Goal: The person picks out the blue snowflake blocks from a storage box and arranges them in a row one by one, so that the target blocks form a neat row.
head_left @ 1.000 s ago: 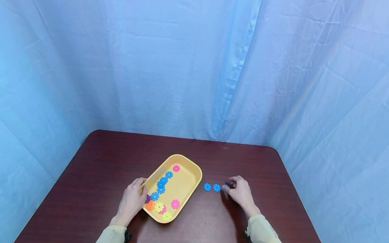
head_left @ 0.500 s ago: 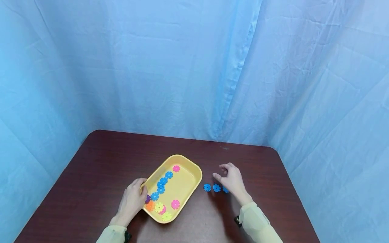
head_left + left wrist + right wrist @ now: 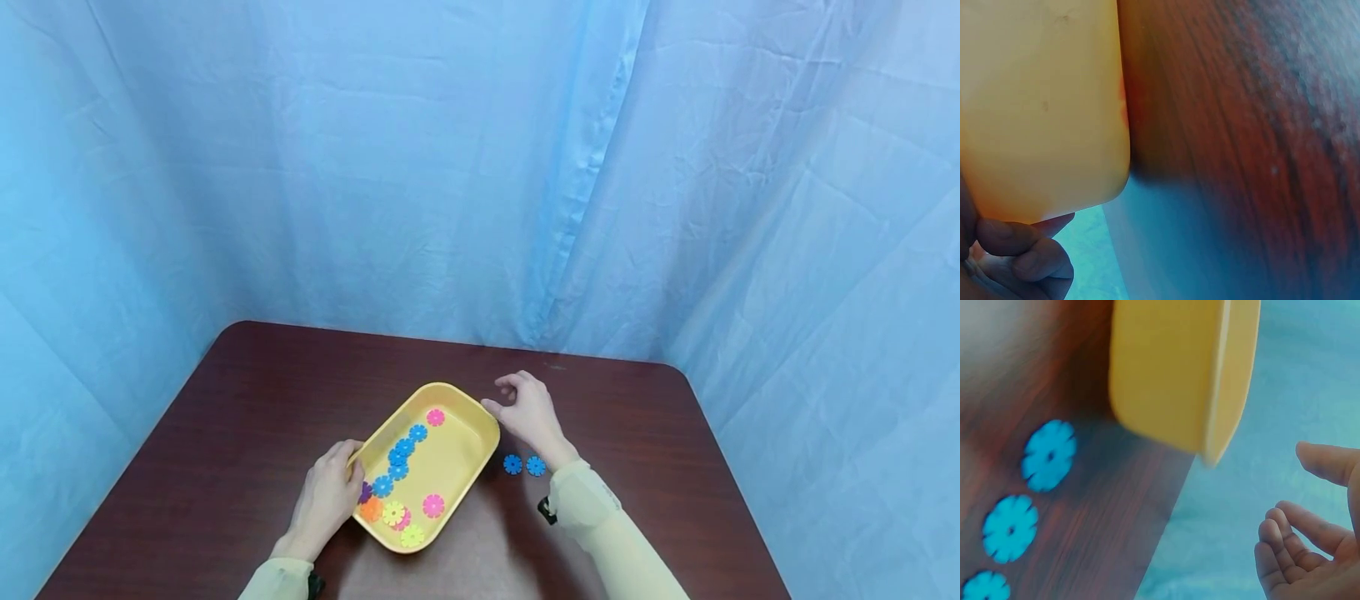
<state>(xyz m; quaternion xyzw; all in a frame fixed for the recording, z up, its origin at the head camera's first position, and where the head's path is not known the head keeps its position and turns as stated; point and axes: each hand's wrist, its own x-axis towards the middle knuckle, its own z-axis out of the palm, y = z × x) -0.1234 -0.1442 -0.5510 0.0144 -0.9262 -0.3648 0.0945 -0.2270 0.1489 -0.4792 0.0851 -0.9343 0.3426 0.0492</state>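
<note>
A yellow plastic tray (image 3: 453,458) stands at an angle on the table, and my left hand (image 3: 322,496) grips its near left rim. Inside it lie notched flower-shaped discs: overlapping blue discs (image 3: 403,447), a purple disc (image 3: 366,492), an orange disc (image 3: 371,509), yellow discs (image 3: 412,536) and pink discs (image 3: 433,506). My right hand (image 3: 531,412) is over the tray's far right corner, thumb and fingers apart with nothing between them. Two blue discs (image 3: 536,466) show on the table right of the tray; a third blue disc (image 3: 986,586) appears in the right wrist view, hidden by my forearm in the head view.
The dark red-brown wooden table (image 3: 637,433) has rounded far corners. Light blue curtains (image 3: 375,167) hang behind it and along both sides. My right sleeve (image 3: 600,508) stretches across the table beside the discs.
My right hand has let go of the rightmost blue disc on the table and moved left and away from me to the tray's corner. My left hand and the tray have stayed put.
</note>
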